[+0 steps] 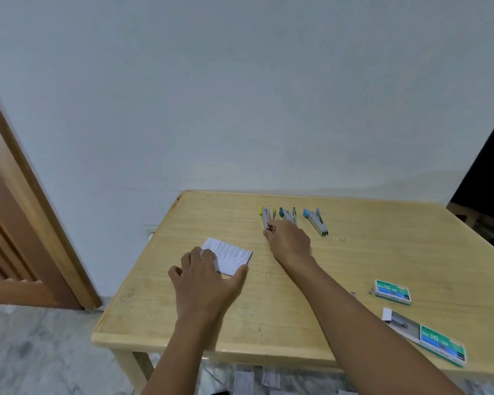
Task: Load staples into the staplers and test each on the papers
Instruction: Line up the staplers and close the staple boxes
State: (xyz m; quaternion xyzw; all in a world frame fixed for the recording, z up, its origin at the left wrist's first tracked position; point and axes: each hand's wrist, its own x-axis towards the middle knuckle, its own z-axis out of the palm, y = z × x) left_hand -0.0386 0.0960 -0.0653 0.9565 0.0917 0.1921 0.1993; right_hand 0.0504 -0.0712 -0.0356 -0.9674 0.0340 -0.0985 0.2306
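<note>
Pale blue-grey wall behind; light wooden table [268,303] pushed against it, brown wooden door [17,223] at 9 o'clock. Left hand [208,283] lies spread flat on a small stack of printed white papers [234,256], centre-left. Right hand [290,242] reaches to 12 o'clock, fingers on the open yellow-tipped metal stapler [266,216]; grip cannot be told. Teal stapler [288,214] just beside, blue stapler [315,220] farther right. Closed green staple box [392,292] at 3 o'clock; open one [439,346] at 4 o'clock.
</note>
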